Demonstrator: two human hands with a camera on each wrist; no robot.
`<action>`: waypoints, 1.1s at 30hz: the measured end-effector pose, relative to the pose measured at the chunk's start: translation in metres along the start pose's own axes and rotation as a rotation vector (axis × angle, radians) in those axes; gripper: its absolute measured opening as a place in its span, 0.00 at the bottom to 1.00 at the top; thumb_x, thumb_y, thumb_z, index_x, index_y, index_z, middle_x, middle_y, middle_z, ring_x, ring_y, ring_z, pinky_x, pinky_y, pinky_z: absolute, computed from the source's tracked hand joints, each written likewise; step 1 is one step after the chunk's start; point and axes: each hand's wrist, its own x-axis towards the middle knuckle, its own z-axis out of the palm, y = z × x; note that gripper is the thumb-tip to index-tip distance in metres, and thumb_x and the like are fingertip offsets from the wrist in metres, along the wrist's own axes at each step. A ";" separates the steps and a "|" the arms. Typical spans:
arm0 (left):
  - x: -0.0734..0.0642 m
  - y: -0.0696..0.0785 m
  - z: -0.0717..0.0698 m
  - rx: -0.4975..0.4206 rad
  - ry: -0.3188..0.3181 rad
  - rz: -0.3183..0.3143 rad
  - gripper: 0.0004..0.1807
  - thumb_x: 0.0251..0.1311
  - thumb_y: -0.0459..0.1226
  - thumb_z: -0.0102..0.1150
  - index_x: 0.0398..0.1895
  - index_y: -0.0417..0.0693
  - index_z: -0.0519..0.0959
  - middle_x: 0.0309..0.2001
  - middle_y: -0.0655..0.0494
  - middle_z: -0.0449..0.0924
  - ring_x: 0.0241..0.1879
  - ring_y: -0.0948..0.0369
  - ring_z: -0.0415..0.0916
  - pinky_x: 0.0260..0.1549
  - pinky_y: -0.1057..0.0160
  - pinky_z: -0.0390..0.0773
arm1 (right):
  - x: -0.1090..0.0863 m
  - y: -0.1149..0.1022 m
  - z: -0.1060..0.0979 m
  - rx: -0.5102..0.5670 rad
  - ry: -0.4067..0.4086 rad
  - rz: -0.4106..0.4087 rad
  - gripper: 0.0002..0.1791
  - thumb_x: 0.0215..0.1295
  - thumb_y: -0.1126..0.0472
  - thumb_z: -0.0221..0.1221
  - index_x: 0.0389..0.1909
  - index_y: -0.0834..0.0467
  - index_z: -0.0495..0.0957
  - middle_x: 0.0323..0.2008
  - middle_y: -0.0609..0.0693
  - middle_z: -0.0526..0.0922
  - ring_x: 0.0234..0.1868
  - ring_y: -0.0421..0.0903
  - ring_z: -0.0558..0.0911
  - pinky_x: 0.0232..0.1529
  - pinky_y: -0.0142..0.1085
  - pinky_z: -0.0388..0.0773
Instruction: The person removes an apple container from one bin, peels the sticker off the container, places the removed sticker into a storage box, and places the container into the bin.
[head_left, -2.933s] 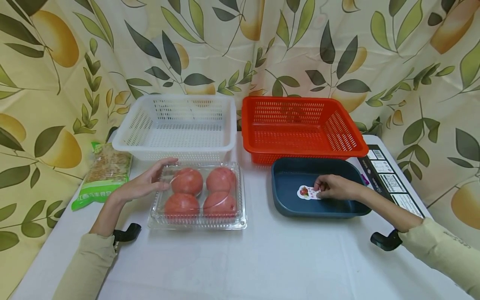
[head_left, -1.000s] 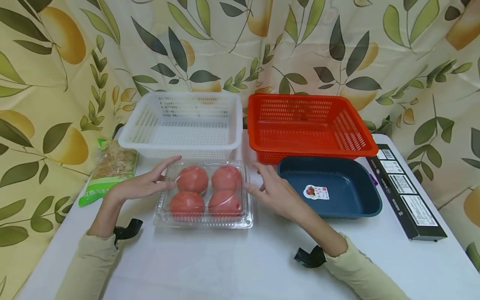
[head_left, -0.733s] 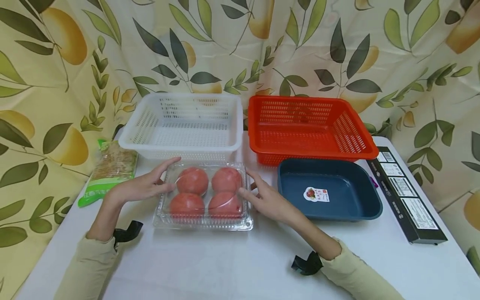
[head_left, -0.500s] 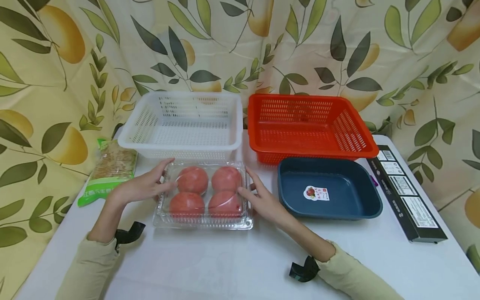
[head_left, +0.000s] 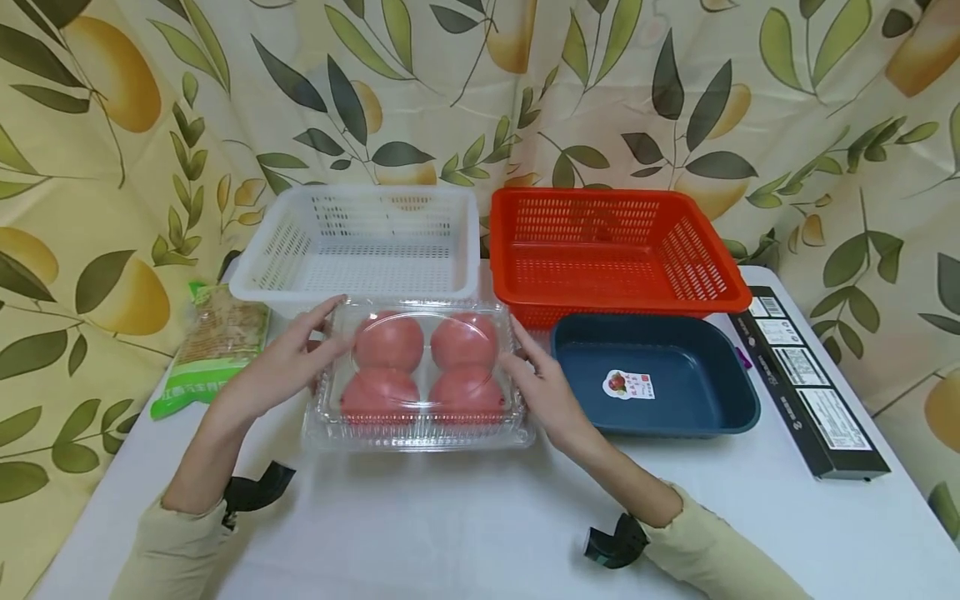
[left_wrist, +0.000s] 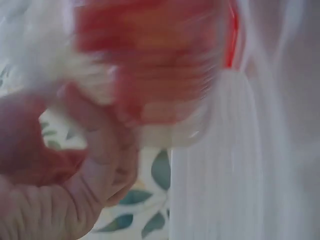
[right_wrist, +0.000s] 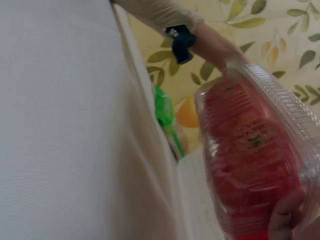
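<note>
A clear plastic clamshell box [head_left: 435,437] holding several red tomatoes [head_left: 388,342] is raised off the table, gripped between both hands. My left hand [head_left: 273,371] holds its left side, thumb toward the front and fingers reaching behind. On the opposite side, my right hand [head_left: 549,390] grips the edge, its forefinger stretched along the box. In the right wrist view the underside of the box [right_wrist: 250,150] shows, with fingers [right_wrist: 287,215] curled at its lower end. The left wrist view is blurred, with my left hand [left_wrist: 100,160] bent against the box's end.
Behind the box stands a white basket [head_left: 360,287], with a red basket [head_left: 615,302] to its right. A dark blue basin [head_left: 675,417] with a fruit sticker [head_left: 628,385] inside stands front right. A black box [head_left: 817,392] lies far right, a green-and-clear food bag [head_left: 213,350] far left.
My right hand has left the sticker in the blue basin and moved left to the clamshell box. Both hands have since lifted the box with the tomatoes off the table.
</note>
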 end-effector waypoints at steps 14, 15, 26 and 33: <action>-0.008 0.025 0.061 -0.308 0.326 0.048 0.33 0.71 0.46 0.45 0.77 0.65 0.50 0.70 0.53 0.56 0.53 0.56 0.65 0.45 0.68 0.79 | -0.006 -0.028 -0.025 0.313 0.209 -0.072 0.27 0.71 0.54 0.51 0.69 0.38 0.65 0.68 0.45 0.67 0.58 0.46 0.74 0.47 0.30 0.82; -0.008 0.026 0.064 -0.329 0.335 0.057 0.33 0.71 0.45 0.45 0.76 0.65 0.50 0.70 0.54 0.56 0.53 0.57 0.64 0.45 0.70 0.78 | -0.006 -0.028 -0.026 0.319 0.212 -0.072 0.27 0.71 0.54 0.51 0.69 0.38 0.65 0.68 0.45 0.67 0.58 0.46 0.74 0.47 0.30 0.82; -0.007 0.027 0.069 -0.433 0.376 0.063 0.31 0.71 0.44 0.41 0.75 0.71 0.51 0.73 0.62 0.51 0.60 0.59 0.60 0.50 0.73 0.75 | -0.006 -0.027 -0.021 0.364 0.219 -0.039 0.28 0.71 0.54 0.51 0.71 0.42 0.63 0.66 0.46 0.67 0.60 0.46 0.71 0.47 0.31 0.83; -0.006 0.029 0.069 -0.496 0.374 0.091 0.31 0.71 0.42 0.42 0.76 0.65 0.51 0.74 0.61 0.51 0.66 0.59 0.59 0.53 0.75 0.75 | -0.008 -0.026 -0.019 0.369 0.252 -0.055 0.27 0.70 0.55 0.52 0.70 0.44 0.64 0.66 0.45 0.66 0.62 0.46 0.69 0.48 0.31 0.82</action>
